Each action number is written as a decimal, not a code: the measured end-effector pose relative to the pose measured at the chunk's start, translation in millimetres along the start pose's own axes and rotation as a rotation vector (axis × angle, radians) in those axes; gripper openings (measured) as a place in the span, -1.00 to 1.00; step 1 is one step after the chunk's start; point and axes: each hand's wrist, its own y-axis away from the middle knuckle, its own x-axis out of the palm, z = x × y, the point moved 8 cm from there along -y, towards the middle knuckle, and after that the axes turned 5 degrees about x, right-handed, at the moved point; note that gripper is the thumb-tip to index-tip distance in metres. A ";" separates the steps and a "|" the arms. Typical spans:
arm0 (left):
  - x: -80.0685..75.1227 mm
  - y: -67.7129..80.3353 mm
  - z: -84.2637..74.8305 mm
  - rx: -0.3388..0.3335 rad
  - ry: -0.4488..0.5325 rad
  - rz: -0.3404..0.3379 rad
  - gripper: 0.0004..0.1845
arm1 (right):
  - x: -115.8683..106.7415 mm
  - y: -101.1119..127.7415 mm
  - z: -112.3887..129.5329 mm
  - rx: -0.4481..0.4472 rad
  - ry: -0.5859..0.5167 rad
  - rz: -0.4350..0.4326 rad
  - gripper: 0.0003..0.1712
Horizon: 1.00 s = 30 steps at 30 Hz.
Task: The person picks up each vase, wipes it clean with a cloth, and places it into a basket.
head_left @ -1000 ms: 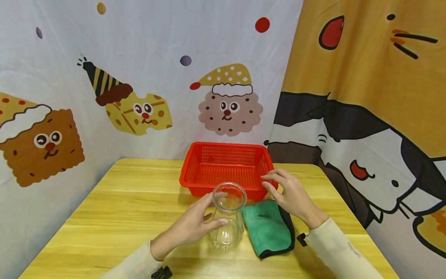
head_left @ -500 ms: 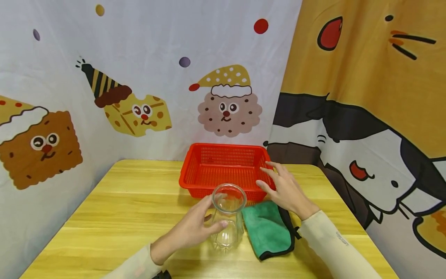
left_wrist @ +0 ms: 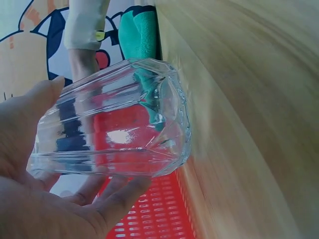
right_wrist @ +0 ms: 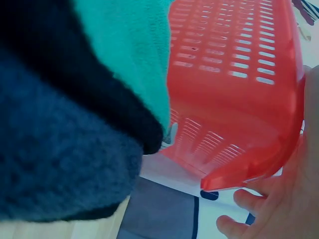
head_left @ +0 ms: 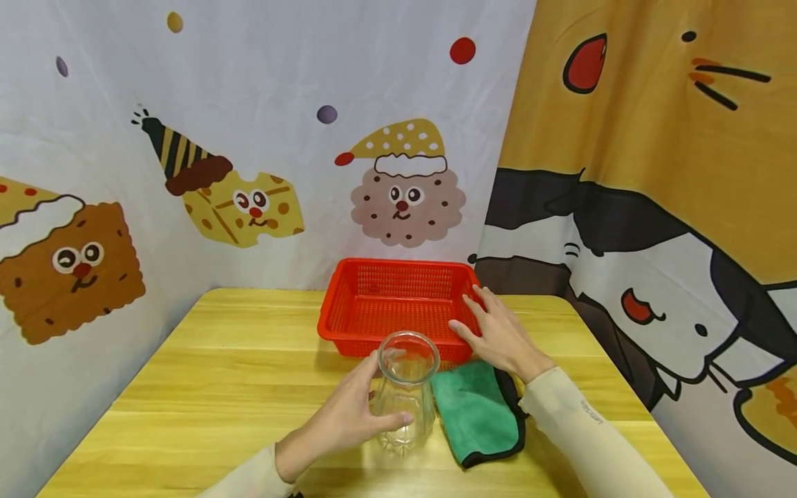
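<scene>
A clear, faceted glass jar (head_left: 406,408) with a thick round rim stands upright at the front of the wooden table. My left hand (head_left: 349,408) curves round its left side, thumb in front and fingers behind; the left wrist view shows the fingers along the glass (left_wrist: 119,124). Behind the jar sits a red perforated plastic basket (head_left: 364,346). My right hand (head_left: 503,339), fingers spread, is at the basket's right rim; in the right wrist view its fingers (right_wrist: 249,201) are just outside that rim. Nothing is in its grasp.
A folded green cloth (head_left: 476,415) with black edging lies right of the jar, below the right forearm; its dark underside (right_wrist: 60,144) fills the left of the right wrist view. A cartoon-printed curtain (head_left: 249,138) hangs behind the table (head_left: 205,387).
My right hand has moved left, its fingers spreading out at the basket's right rim. The left hand stays at the jar. The whole head view has shifted slightly.
</scene>
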 end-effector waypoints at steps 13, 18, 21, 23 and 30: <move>1.2 -4.6 1.0 0.013 -0.052 -0.034 0.12 | 15.2 -4.3 -7.8 0.071 0.054 0.118 0.25; -2.1 -5.7 -2.8 0.029 -0.101 -0.076 0.11 | 14.8 -4.7 -8.2 0.089 0.067 0.114 0.28; -3.0 -6.3 -5.0 0.051 -0.110 -0.093 0.11 | 15.3 -3.7 -8.8 0.103 0.078 0.122 0.31; -3.3 -6.8 -6.1 0.070 -0.111 -0.101 0.10 | 15.5 -2.7 -9.2 0.110 0.085 0.130 0.33; -6.5 -6.8 -8.8 0.118 -0.145 -0.138 0.06 | 14.6 -2.3 -9.3 0.125 0.104 0.134 0.36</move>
